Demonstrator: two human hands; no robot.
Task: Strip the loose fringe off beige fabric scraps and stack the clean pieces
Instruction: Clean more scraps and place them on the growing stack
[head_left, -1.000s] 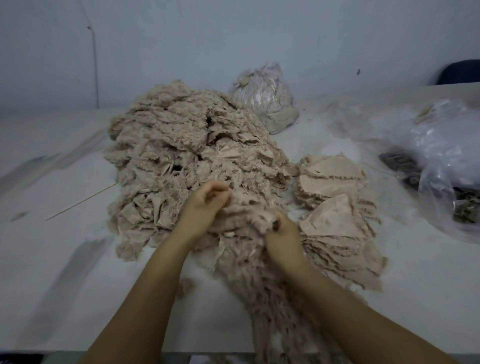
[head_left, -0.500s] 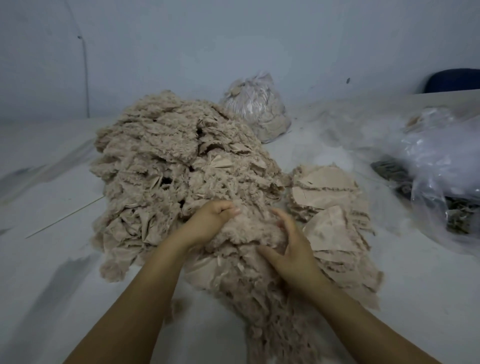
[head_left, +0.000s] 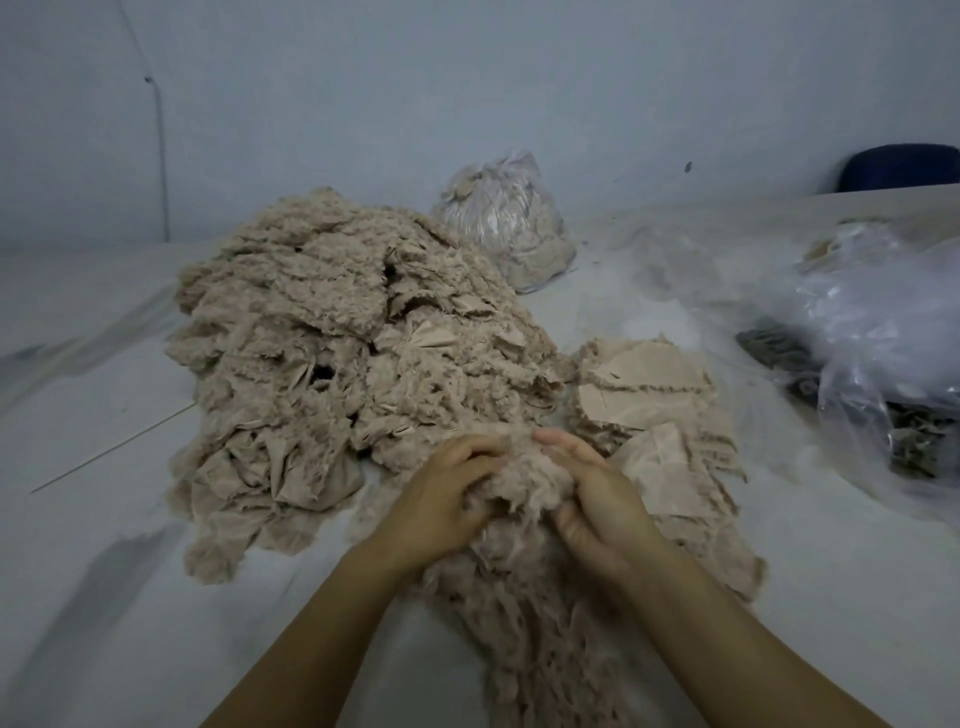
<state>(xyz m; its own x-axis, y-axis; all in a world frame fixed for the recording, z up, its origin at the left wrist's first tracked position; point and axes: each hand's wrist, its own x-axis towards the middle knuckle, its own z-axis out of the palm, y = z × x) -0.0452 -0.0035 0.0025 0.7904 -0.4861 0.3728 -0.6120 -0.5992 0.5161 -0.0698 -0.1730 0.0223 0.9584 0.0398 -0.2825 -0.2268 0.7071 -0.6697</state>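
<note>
Both bare forearms are reaching forward from the bottom edge and converging near the middle of the pale grey bench (head_left: 104, 597), where the two hands are meeting over one fluffy beige fringed fabric scrap (head_left: 519, 483). The left hand (head_left: 447, 504) is lying palm-down with its knuckles up and its fingers curling inward, gripping the left side of that scrap. The right hand (head_left: 597, 499) is facing it with the thumb side toward the camera, its fingers (head_left: 558, 439) arching over the top of the tuft and closing on the right side, so both hands are clenching the same piece between them. Below the hands, a long trail of loose beige fringe (head_left: 540, 639) is hanging toward the near edge of the bench. Just beyond and to the left, the large heap of unstripped beige fringed scraps (head_left: 332, 353) is sprawling across the bench. Just beside the right hand, the flat stack of clean beige fabric pieces (head_left: 649, 395) is lying, its near edge touching the fringe trail. Further back, a clear plastic bag stuffed with beige material (head_left: 504, 218) is sitting near the wall, and a crumpled clear plastic bag with dark contents (head_left: 872, 332) is resting well apart on the right.
</note>
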